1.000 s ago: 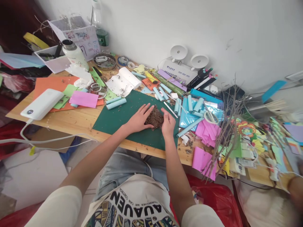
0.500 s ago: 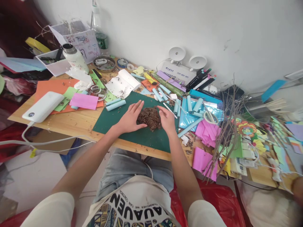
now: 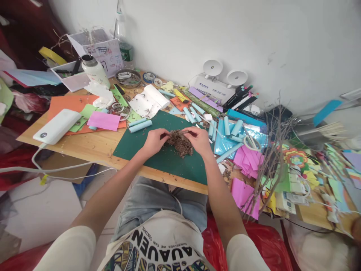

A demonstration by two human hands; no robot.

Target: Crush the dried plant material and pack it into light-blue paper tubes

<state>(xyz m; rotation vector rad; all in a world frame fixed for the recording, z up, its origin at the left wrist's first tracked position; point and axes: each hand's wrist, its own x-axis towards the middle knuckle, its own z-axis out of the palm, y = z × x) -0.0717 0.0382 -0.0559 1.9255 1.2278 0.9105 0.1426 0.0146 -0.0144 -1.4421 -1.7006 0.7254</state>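
Observation:
A clump of brown, crumbly plant-like bits (image 3: 183, 146) lies on the dark green mat (image 3: 135, 141) at the table's front edge. My left hand (image 3: 154, 141) pinches the clump's upper left edge between thumb and fingers. At its upper right side, my right hand (image 3: 198, 140) grips it in the same way, the fingertips partly hidden in the material. The clump's top looks slightly lifted between both hands, while its lower part rests on the mat.
Pale blue paper rolls (image 3: 140, 125) lie at the mat's left corner, with more to its right. A white power bank (image 3: 56, 126) sits left on orange paper. Dry twigs (image 3: 267, 162) and pink paper (image 3: 248, 160) crowd the right. A white bottle (image 3: 95, 71) stands behind.
My left hand has gone from spread fingers beside the clump to a pinch on its edge. My right hand has shifted to its upper right, and the clump's top is drawn up between them.

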